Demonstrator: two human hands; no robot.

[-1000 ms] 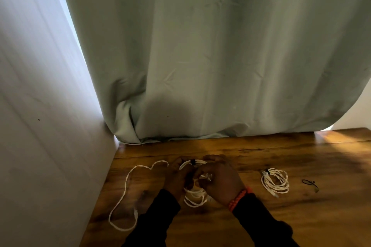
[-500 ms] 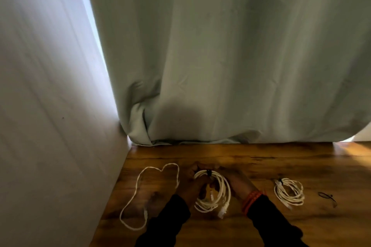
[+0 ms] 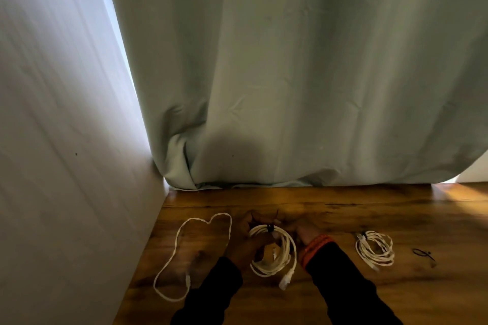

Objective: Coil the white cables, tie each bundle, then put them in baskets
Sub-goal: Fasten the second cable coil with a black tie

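1. Cable bundle (image 3: 374,250) lies tied on the bench (image 3: 343,208).
2. Left hand (image 3: 247,240) and right hand (image 3: 301,231) grip the middle coil (image 3: 273,253), pulling its black tie (image 3: 270,228).
3. Loose cable (image 3: 184,253) waits; no baskets seen.

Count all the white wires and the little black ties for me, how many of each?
White cables: 3 (loose cable, held coil, tied coil)
Black ties: 3 (tie on held coil, tie on the right coil, spare tie)
Total: 6

Wall (image 3: 66,166) left, curtain (image 3: 290,87) behind
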